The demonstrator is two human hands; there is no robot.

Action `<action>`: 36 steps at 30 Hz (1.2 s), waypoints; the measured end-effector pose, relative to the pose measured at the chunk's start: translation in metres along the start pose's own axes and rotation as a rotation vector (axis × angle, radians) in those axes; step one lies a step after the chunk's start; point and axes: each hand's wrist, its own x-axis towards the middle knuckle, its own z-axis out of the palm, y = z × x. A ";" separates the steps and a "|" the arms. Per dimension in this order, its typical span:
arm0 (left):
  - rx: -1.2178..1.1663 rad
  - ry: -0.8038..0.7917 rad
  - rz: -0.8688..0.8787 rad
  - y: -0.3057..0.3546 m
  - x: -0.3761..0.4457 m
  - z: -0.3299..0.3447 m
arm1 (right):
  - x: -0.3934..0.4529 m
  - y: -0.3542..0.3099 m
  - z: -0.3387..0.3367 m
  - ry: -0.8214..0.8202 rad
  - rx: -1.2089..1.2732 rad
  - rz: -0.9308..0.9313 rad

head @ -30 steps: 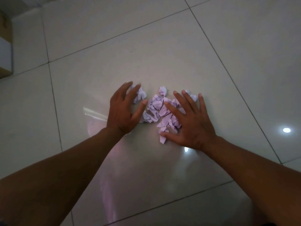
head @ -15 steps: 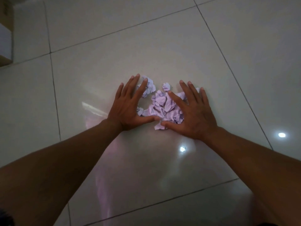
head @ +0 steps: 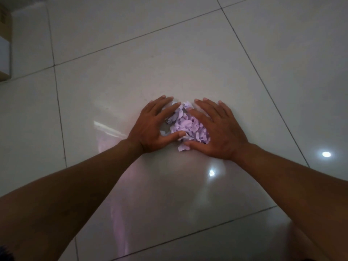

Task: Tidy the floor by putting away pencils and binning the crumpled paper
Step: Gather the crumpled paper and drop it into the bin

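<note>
A heap of pale purple crumpled paper pieces [head: 185, 125] lies on the glossy tiled floor [head: 188, 53]. My left hand [head: 152, 125] lies flat on the floor against the heap's left side, fingers straight, thumb touching the near pieces. My right hand [head: 218, 129] covers the heap's right side, fingers straight and spread, thumb along the near edge. Both hands enclose the paper between them. No pencils are in view.
A cardboard box [head: 4, 53] stands at the far left edge. Bright ceiling light reflections [head: 325, 154] shine on the tiles to the right. Grout lines cross the floor around the hands.
Both hands have slid inward, pushing the scattered paper pieces into a tighter heap between them. The gap between the hands has narrowed.
</note>
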 end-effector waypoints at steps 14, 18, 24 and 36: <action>0.174 -0.118 0.149 0.010 0.001 0.007 | 0.001 0.005 0.010 -0.048 0.005 -0.002; 0.142 -0.114 0.184 0.008 0.016 0.012 | 0.002 0.010 0.012 -0.019 0.002 -0.058; 0.094 -0.105 0.239 0.004 0.019 0.016 | 0.001 0.009 0.011 0.056 0.050 -0.073; 0.180 -0.033 0.194 0.007 0.019 0.020 | -0.001 0.003 0.007 0.118 -0.011 0.102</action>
